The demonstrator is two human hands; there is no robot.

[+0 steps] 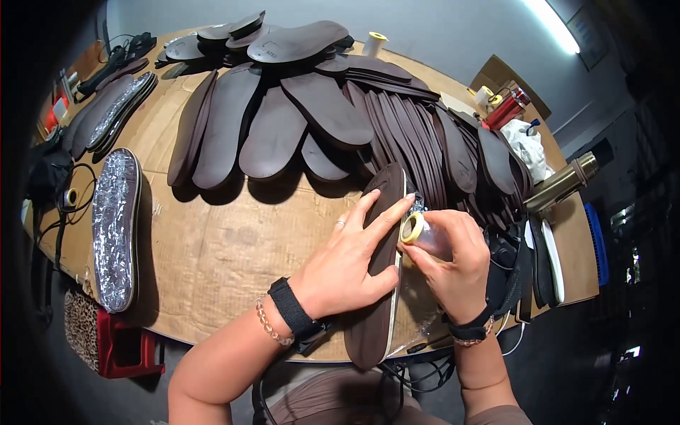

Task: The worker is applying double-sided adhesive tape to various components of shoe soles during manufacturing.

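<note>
Centrally, tabletop (212, 248) carried dark insole pile (280, 134) toward far side. Single brown insole (368, 322) sat near side, right of centre. Left hand (347, 265) lay across it, fingers spread. Right hand (457, 262) pinched clear film roll (433, 239) beside insole's right edge.

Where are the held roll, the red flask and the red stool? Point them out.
Held roll (433, 243): head view, on the clear film behind its yellow rim.
Red flask (505, 111): head view, middle of its red body.
Red stool (106, 347): head view, on its left side.
</note>
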